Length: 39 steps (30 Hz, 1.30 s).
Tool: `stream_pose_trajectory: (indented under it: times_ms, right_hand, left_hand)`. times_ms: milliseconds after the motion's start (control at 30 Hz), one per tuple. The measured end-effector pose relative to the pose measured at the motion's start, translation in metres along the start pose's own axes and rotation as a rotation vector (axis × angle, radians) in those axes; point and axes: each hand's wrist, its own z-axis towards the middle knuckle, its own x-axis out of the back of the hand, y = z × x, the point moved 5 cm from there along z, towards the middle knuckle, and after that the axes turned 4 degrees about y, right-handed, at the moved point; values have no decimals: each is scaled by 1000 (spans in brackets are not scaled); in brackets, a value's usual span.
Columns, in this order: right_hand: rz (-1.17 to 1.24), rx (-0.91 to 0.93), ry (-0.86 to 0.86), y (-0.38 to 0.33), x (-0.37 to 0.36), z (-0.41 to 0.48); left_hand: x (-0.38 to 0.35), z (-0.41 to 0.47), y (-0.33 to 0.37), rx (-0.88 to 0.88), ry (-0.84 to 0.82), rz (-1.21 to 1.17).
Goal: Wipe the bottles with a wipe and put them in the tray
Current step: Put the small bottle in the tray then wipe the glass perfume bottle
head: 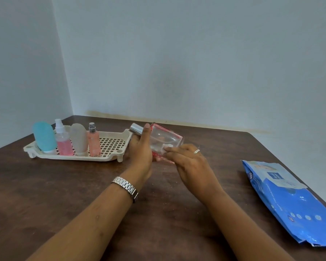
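Lying nearest, at rt on the wood table [45, 185], a blue wipes pack [294, 202] is seen. Further in, a clear glass bottle [166, 138] w/ pink edges & silver cap is gripped on its side above the table by the left hand [140, 149], fingers [146, 129] curled round it. A white wipe [166, 148] is pinched against its flat face by the right hand [188, 162]. Beyond, at left, four upright bottles [79, 140] are held in a beige lattice tray [113, 144].

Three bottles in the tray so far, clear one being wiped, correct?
No, four: the head view shows a blue bottle, pink spray bottle, frosted bottle and slim pink bottle in the tray. The clear bottle is being wiped: left hand grips it, right hand holds the wipe.
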Motion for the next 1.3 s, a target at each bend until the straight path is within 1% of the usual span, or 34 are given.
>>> stream_pose_trajectory:
  times_ms: [67,167,300,467,600,733,800,867,1000,1133,1233,1300]
  right_hand:
    - [32,-93,39,13,4,-2]
    - [41,-196,71,31,7,-6]
    - [32,-259,61,34,8,-7]
    - [53,-285,37,29,3,-9]
    - [120,-381,47,27,0,-11]
    - [235,-458,144,23,-2,-9]
    - [284,-498,187,19,-2,-5]
    - [328,-523,201,12,-6,2]
    - [395,-486,129,-6,-22,20]
    - [448,-482,68,-21,-40,33]
    - [440,-485,40,-27,-56,41]
    - [448,-508,25,-28,-65,46]
  left_hand:
    - [4,4,2,-39,17,74]
    - [13,12,2,-52,54,142]
    - [17,13,4,-72,53,190]
    - [14,7,-6,28,19,213]
    - [12,4,-14,109,3,175]
    - [14,2,-10,149,-14,137]
    - [15,1,-2,109,-46,156]
    - [21,4,11,33,-40,180]
    - [47,19,46,-139,66,279]
    - [73,35,76,-304,182,448]
    - [81,46,85,-423,187,600]
    - [84,52,83,-456,175,717]
